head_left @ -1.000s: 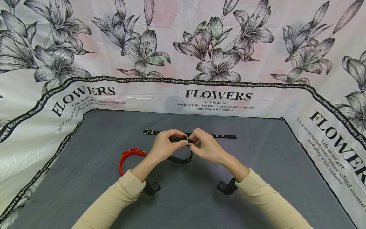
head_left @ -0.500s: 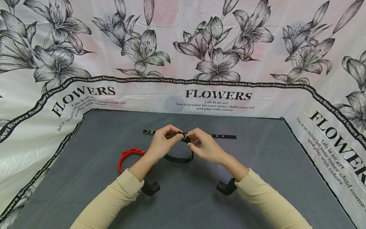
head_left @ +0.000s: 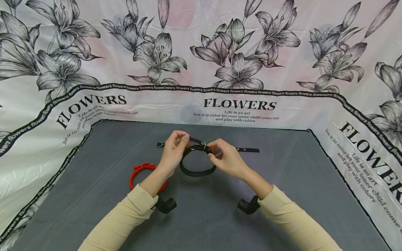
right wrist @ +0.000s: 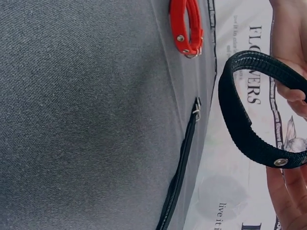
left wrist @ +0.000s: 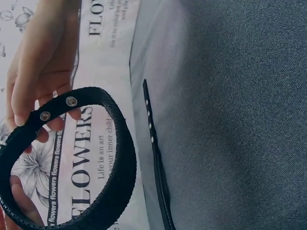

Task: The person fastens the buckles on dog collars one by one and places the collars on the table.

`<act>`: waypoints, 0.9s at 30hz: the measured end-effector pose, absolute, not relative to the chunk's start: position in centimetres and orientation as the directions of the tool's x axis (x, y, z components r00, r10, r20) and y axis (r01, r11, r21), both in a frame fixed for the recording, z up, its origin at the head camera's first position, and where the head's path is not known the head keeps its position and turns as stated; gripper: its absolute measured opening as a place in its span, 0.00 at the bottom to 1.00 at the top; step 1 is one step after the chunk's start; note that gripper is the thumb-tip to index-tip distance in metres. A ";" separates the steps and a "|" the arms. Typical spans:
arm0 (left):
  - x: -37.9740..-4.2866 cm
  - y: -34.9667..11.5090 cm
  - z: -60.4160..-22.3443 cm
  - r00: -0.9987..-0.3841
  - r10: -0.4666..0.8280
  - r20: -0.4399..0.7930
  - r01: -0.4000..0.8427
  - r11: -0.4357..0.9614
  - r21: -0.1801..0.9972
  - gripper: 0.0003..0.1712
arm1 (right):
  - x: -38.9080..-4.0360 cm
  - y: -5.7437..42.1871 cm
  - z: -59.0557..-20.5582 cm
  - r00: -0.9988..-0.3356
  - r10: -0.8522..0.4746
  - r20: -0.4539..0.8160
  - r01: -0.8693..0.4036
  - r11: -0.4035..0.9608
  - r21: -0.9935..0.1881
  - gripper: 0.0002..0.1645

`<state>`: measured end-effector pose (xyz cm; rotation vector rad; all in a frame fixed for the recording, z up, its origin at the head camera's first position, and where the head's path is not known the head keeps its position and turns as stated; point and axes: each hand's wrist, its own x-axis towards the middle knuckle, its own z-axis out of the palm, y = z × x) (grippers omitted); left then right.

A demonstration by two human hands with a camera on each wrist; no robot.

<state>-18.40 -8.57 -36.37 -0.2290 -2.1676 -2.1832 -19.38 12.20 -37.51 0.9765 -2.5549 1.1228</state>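
Note:
Between both hands, a black collar [head_left: 197, 173] is held up in a closed loop, its buckle side at the top. My left hand [head_left: 171, 153] pinches the strap end, which sticks out up and left from the loop. My right hand [head_left: 229, 160] grips the loop's right side, beside a small metal keeper. Eyelets along the collar [left wrist: 127, 163] show in the left wrist view, near the right hand's fingers. In the right wrist view the loop of the collar [right wrist: 232, 110] hangs above the cloth, and the buckle lies out of sight there.
Behind the hands a second black collar [head_left: 248, 150] lies stretched flat on the grey cloth [head_left: 207, 216], partly covered by them. A red collar [head_left: 133, 177], buckled into a ring, lies by the left forearm. Flower-printed fabric [head_left: 240, 104] rises at the back and sides.
My left hand has moved up and left from the buckle, drawing the strap end out with it. The loop now shows rounder and more fully. The right hand has barely moved.

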 end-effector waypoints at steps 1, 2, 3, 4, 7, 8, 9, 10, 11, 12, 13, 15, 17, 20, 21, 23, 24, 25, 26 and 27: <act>-18.4 -8.5 -36.3 -0.987 0.066 0.145 0.144 -0.014 0.989 0.14 | -19.4 12.2 -37.6 -0.771 -0.493 0.403 -0.630 0.499 -0.594 0.13; -18.4 -8.5 -36.3 -0.987 0.068 0.144 0.143 -0.016 0.990 0.14 | -19.3 12.2 -37.6 -0.774 -0.491 0.399 -0.626 0.499 -0.600 0.14; -18.4 -8.4 -36.3 -0.987 0.070 0.142 0.141 -0.021 0.990 0.14 | -19.3 12.2 -37.7 -0.776 -0.492 0.395 -0.623 0.498 -0.603 0.14; -18.3 -8.4 -36.3 -0.988 0.071 0.141 0.140 -0.022 0.990 0.14 | -19.3 12.2 -37.7 -0.778 -0.494 0.389 -0.620 0.497 -0.607 0.14; -18.3 -8.2 -36.3 -0.988 0.072 0.140 0.139 -0.023 0.990 0.14 | -19.2 12.1 -37.8 -0.776 -0.506 0.376 -0.617 0.490 -0.615 0.15; -18.3 -8.2 -36.3 -0.987 0.070 0.142 0.141 -0.022 0.990 0.14 | -19.1 12.0 -37.8 -0.776 -0.509 0.374 -0.618 0.490 -0.615 0.15; -18.3 -8.1 -36.3 -0.987 0.069 0.144 0.142 -0.021 0.990 0.14 | -19.1 12.0 -37.8 -0.775 -0.510 0.372 -0.618 0.493 -0.613 0.16; -18.3 -8.1 -36.4 -0.987 0.068 0.146 0.145 -0.019 0.989 0.14 | -19.1 11.9 -37.7 -0.778 -0.507 0.372 -0.616 0.498 -0.610 0.16; -18.3 -8.1 -36.4 -0.987 0.065 0.149 0.148 -0.017 0.989 0.14 | -19.1 11.8 -37.6 -0.781 -0.501 0.373 -0.614 0.503 -0.608 0.16; -18.3 -8.0 -36.5 -0.987 0.063 0.150 0.149 -0.016 0.989 0.14 | -19.1 11.8 -37.5 -0.786 -0.492 0.374 -0.609 0.510 -0.608 0.15; -18.3 -7.9 -36.5 -0.986 0.062 0.152 0.151 -0.018 0.988 0.14 | -19.0 11.7 -37.4 -0.789 -0.483 0.379 -0.606 0.513 -0.608 0.15; -18.3 -7.8 -36.6 -0.986 0.068 0.154 0.154 -0.008 0.988 0.15 | -19.1 11.4 -37.1 -0.794 -0.461 0.396 -0.602 0.513 -0.612 0.15; -18.3 -7.7 -36.7 -0.984 0.080 0.158 0.159 0.002 0.987 0.15 | -19.1 11.1 -36.8 -0.793 -0.442 0.420 -0.606 0.496 -0.622 0.14; -18.2 -7.5 -36.6 -0.980 0.105 0.168 0.171 0.021 0.985 0.15 | -19.2 10.7 -36.6 -0.778 -0.435 0.454 -0.626 0.470 -0.622 0.13; -18.1 -7.5 -36.6 -0.979 0.110 0.172 0.176 0.022 0.984 0.14 | -19.2 10.6 -36.5 -0.775 -0.434 0.459 -0.629 0.464 -0.623 0.12; -18.0 -7.5 -36.5 -0.975 0.114 0.189 0.193 0.017 0.981 0.14 | -19.1 10.5 -36.5 -0.776 -0.433 0.458 -0.627 0.462 -0.627 0.12; -18.0 -7.5 -36.4 -0.973 0.116 0.201 0.203 0.011 0.979 0.14 | -19.1 10.5 -36.5 -0.779 -0.434 0.453 -0.624 0.463 -0.630 0.12; -18.0 -7.5 -36.4 -0.970 0.117 0.211 0.214 0.006 0.977 0.13 | -19.1 10.5 -36.5 -0.784 -0.434 0.444 -0.617 0.465 -0.635 0.13; -18.0 -7.5 -36.3 -0.967 0.119 0.224 0.226 0.002 0.974 0.13 | -19.1 10.5 -36.5 -0.789 -0.434 0.436 -0.611 0.469 -0.638 0.13; -18.0 -7.6 -36.3 -0.965 0.121 0.234 0.236 -0.002 0.972 0.13 | -19.0 10.5 -36.5 -0.792 -0.436 0.427 -0.605 0.473 -0.640 0.13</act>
